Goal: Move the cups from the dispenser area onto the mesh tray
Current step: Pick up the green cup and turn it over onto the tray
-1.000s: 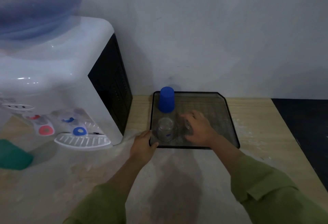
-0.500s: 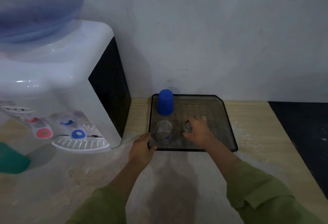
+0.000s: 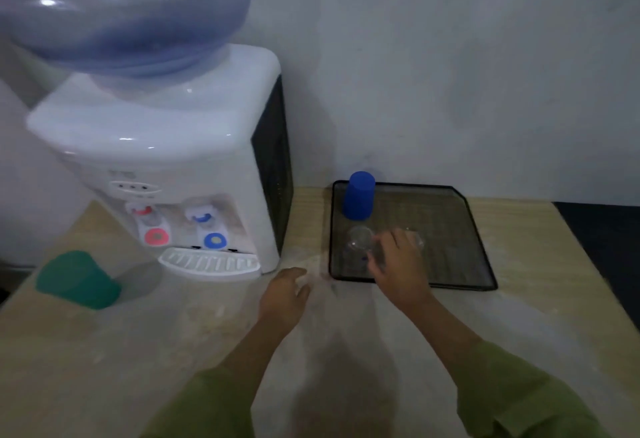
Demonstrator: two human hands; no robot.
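Observation:
A black mesh tray (image 3: 460, 240) lies on the table to the right of the water dispenser (image 3: 194, 160). An upturned blue cup (image 3: 358, 196) stands in the tray's back left corner. A clear glass (image 3: 356, 247) stands at its front left. My right hand (image 3: 398, 264) is over the tray's front, curled around a second clear glass (image 3: 415, 240) that is mostly hidden behind it. My left hand (image 3: 284, 295) rests on the table just left of the tray's front corner, fingers curled, holding nothing. A green cup (image 3: 79, 280) sits on the table left of the dispenser.
The dispenser carries a large blue water bottle (image 3: 121, 11) and has a white drip tray (image 3: 209, 261) under its red and blue taps. A wall runs close behind everything. The wooden table (image 3: 540, 316) ends at a dark edge on the right.
My left hand has let go of the tray's front left corner and drawn back a little. My right hand stays at the second glass. The view has swung left, bringing the green cup fully in.

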